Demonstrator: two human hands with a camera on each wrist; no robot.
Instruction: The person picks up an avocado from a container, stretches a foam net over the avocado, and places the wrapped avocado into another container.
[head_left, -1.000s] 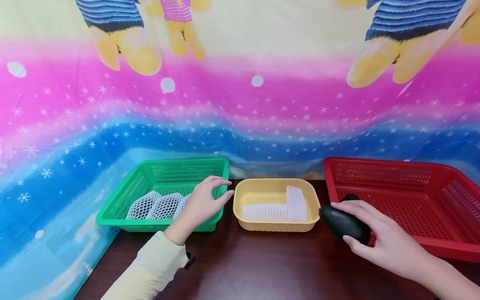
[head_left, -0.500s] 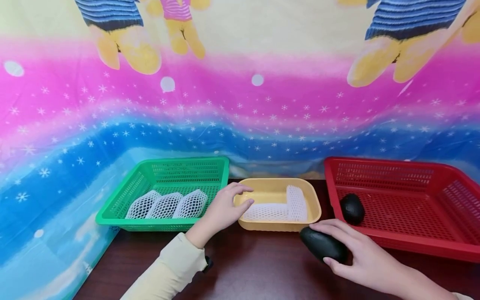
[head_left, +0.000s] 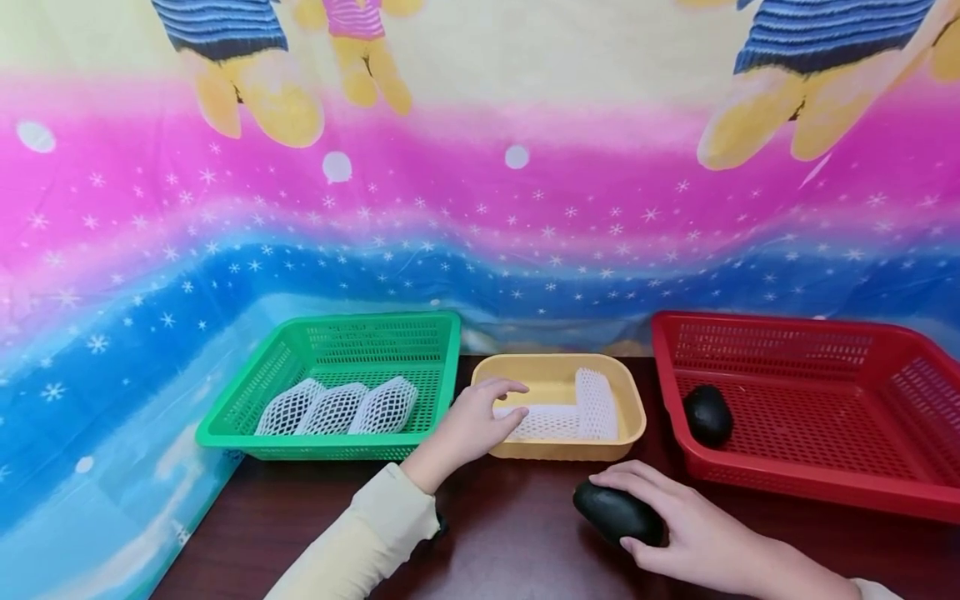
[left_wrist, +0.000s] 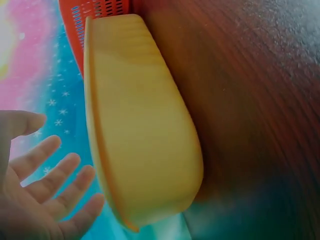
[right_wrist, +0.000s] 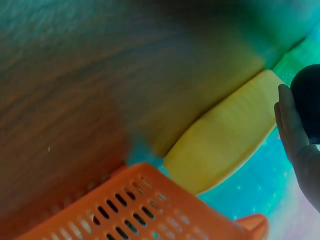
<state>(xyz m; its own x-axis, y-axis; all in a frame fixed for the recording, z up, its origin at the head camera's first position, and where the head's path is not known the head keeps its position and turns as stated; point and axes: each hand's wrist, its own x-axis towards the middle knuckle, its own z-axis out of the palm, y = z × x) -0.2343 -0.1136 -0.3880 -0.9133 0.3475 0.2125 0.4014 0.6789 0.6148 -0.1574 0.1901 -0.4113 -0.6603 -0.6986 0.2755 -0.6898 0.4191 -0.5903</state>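
Note:
My right hand [head_left: 690, 525] grips a dark, smooth avocado [head_left: 618, 512] between thumb and fingers, above the table in front of the yellow tray [head_left: 558, 451]. In the right wrist view the dark avocado [right_wrist: 307, 102] shows at the right edge. My left hand [head_left: 476, 423] hovers at the tray's left end with fingers spread, holding nothing; the left wrist view also shows the spread hand [left_wrist: 45, 185] beside the tray's wall. Two white foam net sleeves [head_left: 597, 404] lie in the tray, one partly hidden by the left hand. Another avocado [head_left: 708, 415] lies in the red basket [head_left: 817, 489].
At the left stands a green basket [head_left: 300, 446] holding several bulging white foam nets [head_left: 384, 407] in a row. All three containers stand along the back of the dark wooden table [head_left: 510, 533], against a printed cloth backdrop [head_left: 480, 208].
My right hand has carried the avocado from the red basket's front left corner leftward and toward me. My left hand has moved right, from over the green basket to the yellow tray.

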